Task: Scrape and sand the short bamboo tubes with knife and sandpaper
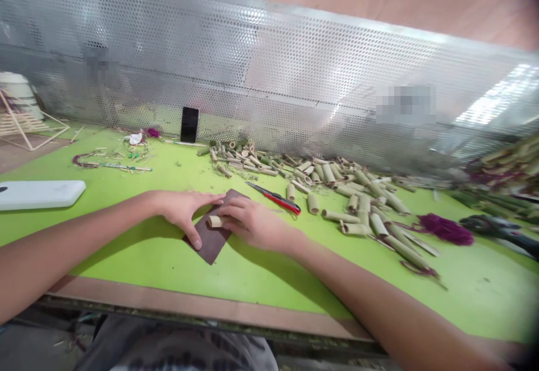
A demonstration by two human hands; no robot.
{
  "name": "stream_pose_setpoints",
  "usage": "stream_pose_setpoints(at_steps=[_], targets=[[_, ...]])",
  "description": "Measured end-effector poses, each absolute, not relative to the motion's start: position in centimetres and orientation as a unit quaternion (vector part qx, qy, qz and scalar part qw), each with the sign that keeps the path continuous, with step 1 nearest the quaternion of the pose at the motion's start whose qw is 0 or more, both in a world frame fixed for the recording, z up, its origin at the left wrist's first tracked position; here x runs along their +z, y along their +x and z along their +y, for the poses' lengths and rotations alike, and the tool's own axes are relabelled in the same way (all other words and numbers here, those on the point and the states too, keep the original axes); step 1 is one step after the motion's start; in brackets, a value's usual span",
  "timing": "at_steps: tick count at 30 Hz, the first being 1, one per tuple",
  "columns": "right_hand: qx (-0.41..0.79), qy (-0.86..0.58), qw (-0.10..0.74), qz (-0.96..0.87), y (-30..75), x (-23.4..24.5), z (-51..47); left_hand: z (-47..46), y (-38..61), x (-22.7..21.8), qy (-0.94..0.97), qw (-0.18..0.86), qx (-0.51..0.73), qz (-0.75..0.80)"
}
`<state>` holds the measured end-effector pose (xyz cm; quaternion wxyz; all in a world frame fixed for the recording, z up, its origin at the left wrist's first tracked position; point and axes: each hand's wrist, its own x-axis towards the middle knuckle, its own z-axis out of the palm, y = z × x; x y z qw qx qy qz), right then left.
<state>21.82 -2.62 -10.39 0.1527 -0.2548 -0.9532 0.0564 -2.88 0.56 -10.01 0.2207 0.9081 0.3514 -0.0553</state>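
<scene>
A brown sheet of sandpaper (213, 250) lies at a slant on the green tabletop in front of me. My left hand (179, 212) rests on its left side, thumb and fingers spread apart and touching the sheet near its edges. Between the fingers of my right hand (256, 222) is a short bamboo tube (215, 221), tilted on its side against the sandpaper. Its open end faces my left hand; the other end is hidden under my fingers. Just beyond the right hand lies a red and black utility knife (280, 200).
Many cut bamboo pieces (328, 173) are heaped across the back and right, beside purple yarn (446, 229) and black-handled pruners (501, 233). A phone (190, 124) leans upright against a perforated metal screen (290, 73). At left lies a white power bank (42, 194).
</scene>
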Motion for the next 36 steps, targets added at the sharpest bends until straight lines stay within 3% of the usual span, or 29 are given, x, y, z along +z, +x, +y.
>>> stream_pose_setpoints(at_steps=[15, 18, 22, 24, 36], targets=[[-0.031, -0.318, 0.143, -0.937, 22.8, -10.5, -1.9, 1.1, -4.2, -8.5, 0.891, 0.229, -0.080, 0.382], [-0.042, -0.328, 0.139, -0.933, 23.0, -10.6, -1.7, 2.4, -5.9, -8.0, 0.877, 0.167, -0.064, 0.446], [-0.052, -0.346, 0.148, -0.925, 23.2, -10.6, -1.6, 4.3, -7.7, -8.1, 0.865, -0.018, 0.009, 0.502], [-0.052, -0.355, 0.155, -0.921, 23.2, -10.5, -1.7, 4.6, -7.9, -8.4, 0.864, -0.054, 0.035, 0.499], [-0.030, -0.411, 0.131, -0.902, 23.0, -10.1, -2.0, 3.0, -5.1, -10.3, 0.905, 0.033, 0.022, 0.424]])
